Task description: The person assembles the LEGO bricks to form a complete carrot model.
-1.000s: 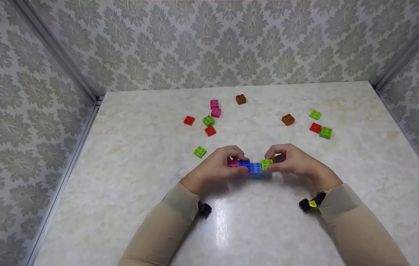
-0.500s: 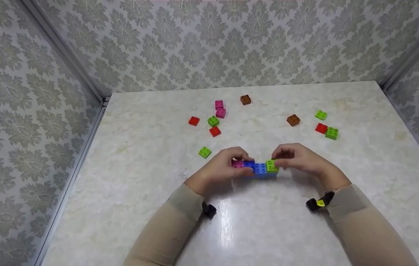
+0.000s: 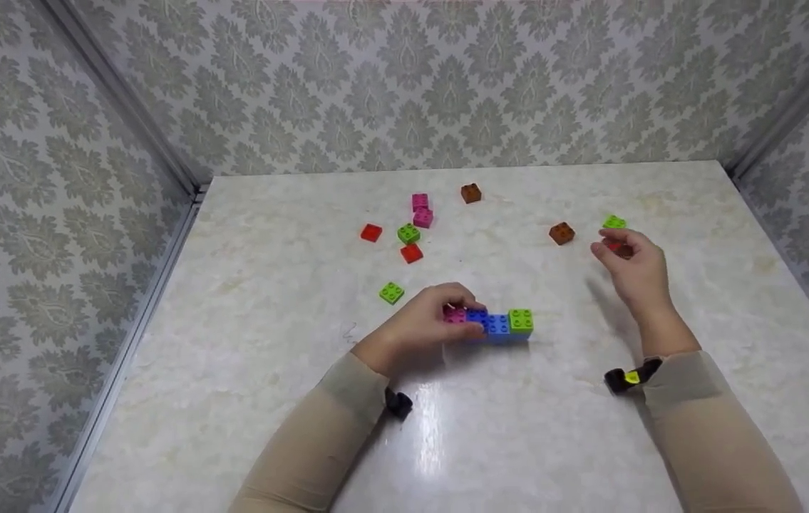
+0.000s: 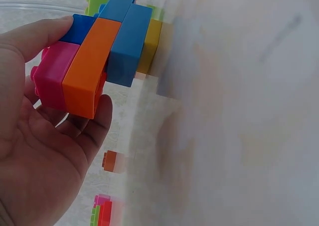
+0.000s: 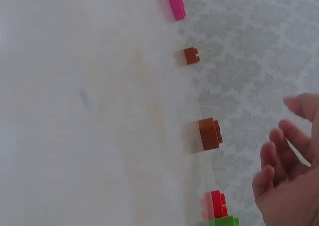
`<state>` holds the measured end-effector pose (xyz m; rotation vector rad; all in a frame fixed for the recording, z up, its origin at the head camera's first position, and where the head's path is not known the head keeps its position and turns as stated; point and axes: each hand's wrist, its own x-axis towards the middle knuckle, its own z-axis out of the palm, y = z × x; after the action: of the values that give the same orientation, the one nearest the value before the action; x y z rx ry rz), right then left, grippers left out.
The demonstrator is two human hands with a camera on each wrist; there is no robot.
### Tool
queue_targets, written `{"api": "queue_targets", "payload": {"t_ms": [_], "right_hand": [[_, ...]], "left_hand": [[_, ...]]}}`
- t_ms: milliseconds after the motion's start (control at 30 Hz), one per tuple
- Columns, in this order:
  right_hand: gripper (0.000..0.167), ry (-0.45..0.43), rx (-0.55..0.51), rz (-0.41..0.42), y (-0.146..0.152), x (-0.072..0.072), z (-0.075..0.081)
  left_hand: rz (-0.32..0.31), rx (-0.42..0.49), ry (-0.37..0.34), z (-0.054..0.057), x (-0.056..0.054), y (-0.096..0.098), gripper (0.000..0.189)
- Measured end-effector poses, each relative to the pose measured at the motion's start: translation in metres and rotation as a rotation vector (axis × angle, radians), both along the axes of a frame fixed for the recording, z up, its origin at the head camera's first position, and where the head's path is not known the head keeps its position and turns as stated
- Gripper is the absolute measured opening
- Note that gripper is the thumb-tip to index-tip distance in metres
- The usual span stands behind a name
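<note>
Holding joined bricks [image 3: 500, 326], left fingers [image 3: 455, 291]; right wristband [image 3: 616, 381] yellow-marked

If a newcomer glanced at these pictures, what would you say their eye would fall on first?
Probably the multicoloured block row, gripped by the left hand near the middle of the pale table, with a green brick on its right end. Next may come the right hand, empty and partly hiding a red brick at the table's right in the head view.

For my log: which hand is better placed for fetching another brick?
Likely the right hand, its grip empty near a flat red plastic brick; the left hand holds the multicoloured plastic brick stack.
</note>
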<state>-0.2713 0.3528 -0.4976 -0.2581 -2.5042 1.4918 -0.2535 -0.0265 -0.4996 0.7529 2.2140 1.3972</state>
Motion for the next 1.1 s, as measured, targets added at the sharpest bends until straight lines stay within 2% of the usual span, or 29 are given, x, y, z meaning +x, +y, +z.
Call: {"api": "queue_targets", "payload": {"t_ms": [100,167,333,500,733,900,1100], "right_hand": [[0.053,-0.042,0.048,-0.103,0.014,-0.007,-0.001],[0.058,-0.099,0.079,-0.134,0.021,-0.012,-0.003],[0.067,-0.213,0.081,-0.141,0.029,-0.021,-0.007],[0.066,-0.269,0.108,-0.154,0.025,-0.022,-0.013],[0.060,-0.308,0.207,-0.157,0.024,-0.020,-0.015],[0.059,-0.297,0.191,-0.168,0.029,-0.014,-0.010],[0.064,-0.264,0.202,-0.165,0.036,-0.005,0.000]], "left_hand": [[-0.004,0.000,0.029,0.003,-0.003,-0.002,0.029],[-0.005,0.002,0.049,0.005,-0.004,-0.004,0.028],[0.006,-0.012,0.041,0.009,-0.006,-0.009,0.027],[0.013,-0.025,0.026,0.008,-0.006,-0.016,0.028],[0.018,-0.045,0.014,0.006,-0.006,-0.019,0.028],[0.014,-0.025,0.014,0.005,-0.004,-0.013,0.029],[-0.001,0.000,0.023,-0.002,0.000,0.000,0.028]]}}
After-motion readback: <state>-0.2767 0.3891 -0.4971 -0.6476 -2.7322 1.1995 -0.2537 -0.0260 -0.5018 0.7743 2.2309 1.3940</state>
